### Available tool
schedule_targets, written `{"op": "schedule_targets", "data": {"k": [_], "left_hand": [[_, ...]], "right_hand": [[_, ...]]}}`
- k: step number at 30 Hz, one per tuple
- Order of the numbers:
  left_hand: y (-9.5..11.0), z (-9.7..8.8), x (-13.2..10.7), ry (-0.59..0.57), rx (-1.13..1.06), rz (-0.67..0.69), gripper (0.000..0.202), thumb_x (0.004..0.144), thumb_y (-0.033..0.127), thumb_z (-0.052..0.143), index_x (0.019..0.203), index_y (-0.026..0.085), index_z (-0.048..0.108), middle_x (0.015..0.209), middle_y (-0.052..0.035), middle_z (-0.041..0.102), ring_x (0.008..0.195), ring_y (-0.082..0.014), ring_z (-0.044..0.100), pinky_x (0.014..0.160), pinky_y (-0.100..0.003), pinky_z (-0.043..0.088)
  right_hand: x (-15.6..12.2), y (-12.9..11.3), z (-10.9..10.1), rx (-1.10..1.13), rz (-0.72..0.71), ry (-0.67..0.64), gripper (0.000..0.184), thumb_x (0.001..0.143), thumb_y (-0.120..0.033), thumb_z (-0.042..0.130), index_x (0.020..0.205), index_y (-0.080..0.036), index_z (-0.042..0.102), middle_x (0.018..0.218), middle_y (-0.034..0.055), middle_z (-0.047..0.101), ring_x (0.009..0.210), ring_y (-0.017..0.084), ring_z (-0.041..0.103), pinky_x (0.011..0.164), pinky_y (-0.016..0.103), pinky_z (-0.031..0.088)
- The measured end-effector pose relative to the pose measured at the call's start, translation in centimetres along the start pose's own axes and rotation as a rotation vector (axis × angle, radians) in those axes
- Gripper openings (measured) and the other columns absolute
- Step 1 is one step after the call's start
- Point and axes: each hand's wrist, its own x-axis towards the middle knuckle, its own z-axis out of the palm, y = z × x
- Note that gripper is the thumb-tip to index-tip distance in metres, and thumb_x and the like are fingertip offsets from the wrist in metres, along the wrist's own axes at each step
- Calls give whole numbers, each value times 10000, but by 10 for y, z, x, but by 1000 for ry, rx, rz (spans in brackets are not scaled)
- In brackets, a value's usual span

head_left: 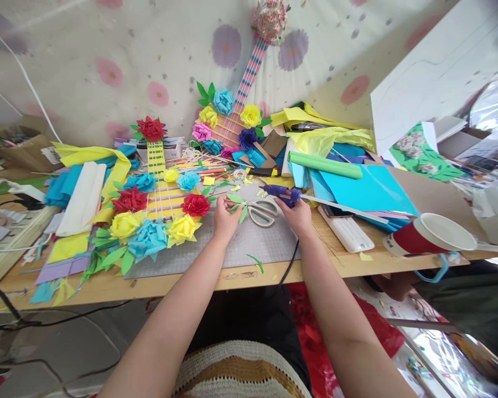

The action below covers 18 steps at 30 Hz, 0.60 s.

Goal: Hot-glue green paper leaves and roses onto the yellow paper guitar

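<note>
My left hand point(226, 218) is closed in a pinch on a small sprig of green paper leaves point(241, 207). My right hand point(297, 214) grips a blue hot glue gun point(283, 194), its nozzle pointing left towards the leaves. A long white glue stick point(336, 205) sticks out behind the gun. Between my hands, a pair of grey-handled scissors point(261, 219) lies on the grey cutting mat point(249, 254). Just left of my left hand rests a yellow paper guitar point(162, 202) with red, blue and yellow paper flowers around its body.
A pink flowered guitar point(247, 77) leans against the wall behind. Blue paper sheets point(365, 189), a green paper roll point(326, 165) and a white power bank point(346, 232) lie on the right. A paper cup point(427, 235) hangs near the front edge. Power strips point(19, 226) stand left.
</note>
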Motion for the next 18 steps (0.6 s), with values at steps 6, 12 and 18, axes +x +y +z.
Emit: {"op": "schedule_targets", "data": {"k": [6, 12, 18], "left_hand": [[13, -5, -10, -10, 22, 61, 324, 662, 101, 617, 899, 220, 432, 770, 4, 628, 751, -134, 638, 737, -282, 503], [36, -5, -3, -63, 47, 51, 335, 669, 135, 623, 931, 218, 431, 783, -4, 645, 790, -153, 645, 714, -284, 496], [53, -18, 15, -195, 155, -29, 381, 636, 158, 659, 966, 204, 474, 771, -11, 655, 749, -165, 640, 738, -314, 482]], "right_hand": [[8, 1, 5, -146, 32, 0, 524, 763, -569, 507, 1000, -120, 640, 936, 164, 683, 907, 288, 627, 741, 337, 446], [16, -5, 16, -224, 37, -44, 511, 783, -570, 472, 1018, -140, 612, 971, 159, 670, 944, 283, 615, 771, 346, 435], [12, -4, 13, -143, -58, 24, 539, 716, -616, 523, 969, -141, 555, 965, 156, 630, 958, 286, 557, 797, 376, 409]]}}
